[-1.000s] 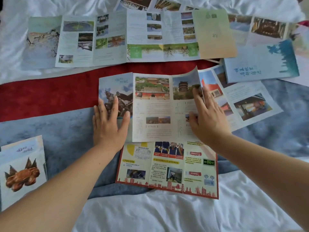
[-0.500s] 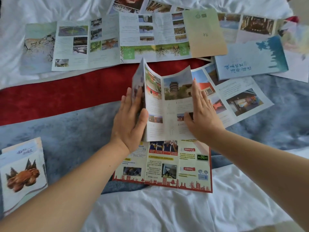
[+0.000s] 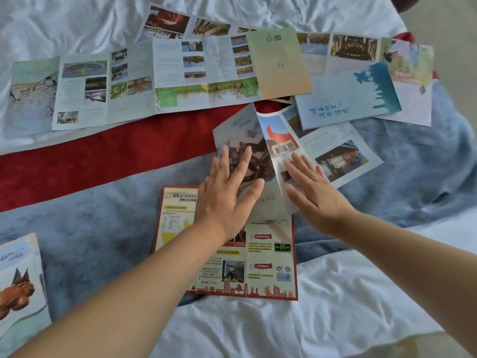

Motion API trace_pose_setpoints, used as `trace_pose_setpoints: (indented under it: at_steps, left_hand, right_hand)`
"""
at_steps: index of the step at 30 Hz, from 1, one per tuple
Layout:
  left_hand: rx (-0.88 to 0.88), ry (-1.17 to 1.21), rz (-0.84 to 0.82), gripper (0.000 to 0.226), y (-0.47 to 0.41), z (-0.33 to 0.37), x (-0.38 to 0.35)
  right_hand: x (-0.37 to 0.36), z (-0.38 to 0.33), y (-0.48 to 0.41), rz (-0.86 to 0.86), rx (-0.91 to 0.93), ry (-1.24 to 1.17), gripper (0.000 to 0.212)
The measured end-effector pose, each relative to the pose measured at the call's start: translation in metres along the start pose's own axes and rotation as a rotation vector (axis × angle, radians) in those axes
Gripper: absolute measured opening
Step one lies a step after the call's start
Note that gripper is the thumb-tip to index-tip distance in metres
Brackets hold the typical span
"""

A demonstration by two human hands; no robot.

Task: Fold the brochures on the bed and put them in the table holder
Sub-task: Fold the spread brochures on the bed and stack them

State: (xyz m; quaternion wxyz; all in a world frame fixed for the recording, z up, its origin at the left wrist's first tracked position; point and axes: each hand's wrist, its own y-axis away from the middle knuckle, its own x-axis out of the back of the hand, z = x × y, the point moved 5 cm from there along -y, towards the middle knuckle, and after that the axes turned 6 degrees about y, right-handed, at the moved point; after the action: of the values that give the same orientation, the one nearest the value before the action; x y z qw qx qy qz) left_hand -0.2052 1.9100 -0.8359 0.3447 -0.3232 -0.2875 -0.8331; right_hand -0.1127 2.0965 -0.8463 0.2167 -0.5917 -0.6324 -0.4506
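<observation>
**A:** What's on the head camera?

**B:** I see the left hand [image 3: 227, 195] flat, with its fingers straight and spread. It is pressing the cover panel of the half-folded brochure [image 3: 238, 130] just right of the frame's centre. The right hand [image 3: 315, 195] is also flat with straight fingers. It lies on the next panel, just right of the raised crease. Neither hand grips anything. The paper near the right fingertips is blurred, so I can't tell how that edge lies.

**A:** What's around its edges?

**B:** Its near end overlaps the red-bordered leaflet [image 3: 258, 270], which lies open below centre and partly under the left wrist. Its right side runs over an open sheet with a building photo [image 3: 340, 156]. Touching that sheet's upper corner is the blue-lettered brochure [image 3: 346, 99], at the upper right.

**A:** Any free room?

**B:** Left of the left hand there's bare blue blanket [image 3: 90, 228], with the red band [image 3: 103, 156] above it. Bare white sheet [image 3: 335, 306] fills the lower right.

**A:** Where are the other papers?

**B:** A long unfolded brochure [image 3: 129, 83] stretches across the upper left, with more sheets tucked behind it along the top. A brochure with a brown figure [image 3: 18, 280] sits at the lower-left edge, cut off by the frame and well apart from both hands.
</observation>
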Motion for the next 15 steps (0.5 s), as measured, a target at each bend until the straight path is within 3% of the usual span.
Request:
trace_pose_setpoints:
  at_steps: [5, 9, 15]
  left_hand:
    - [0.069, -0.061, -0.006, 0.07, -0.01, 0.002, -0.02]
    - [0.096, -0.104, -0.004, 0.072, -0.017, 0.007, -0.029]
    - [0.111, -0.08, 0.027, 0.074, -0.02, 0.013, -0.033]
  right_hand:
    - [0.004, 0.04, 0.008, 0.024, -0.115, 0.125, 0.062]
    - [0.013, 0.058, 0.009, 0.112, -0.202, 0.222, 0.064]
    - [0.017, 0.071, -0.001, 0.085, -0.31, 0.274, 0.076]
